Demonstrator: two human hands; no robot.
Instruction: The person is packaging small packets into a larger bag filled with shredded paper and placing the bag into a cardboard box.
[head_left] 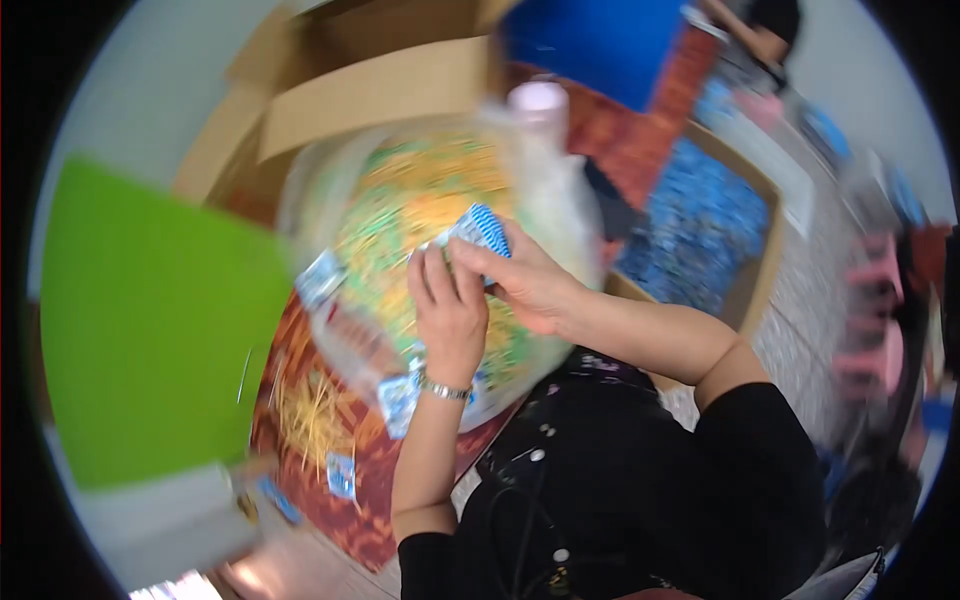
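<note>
Shows blue-and-white packet pinched in right hand, with left hand curled against it (whether gripping, impossible to tell), above translucent bag of yellow and green strips.

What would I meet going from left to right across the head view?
Green panel → loose pile of thin yellow sticks → left hand → right hand → heap of blue items in a box → blurred pink stools.

Hands partly hide the blue-and-white packet.
</note>
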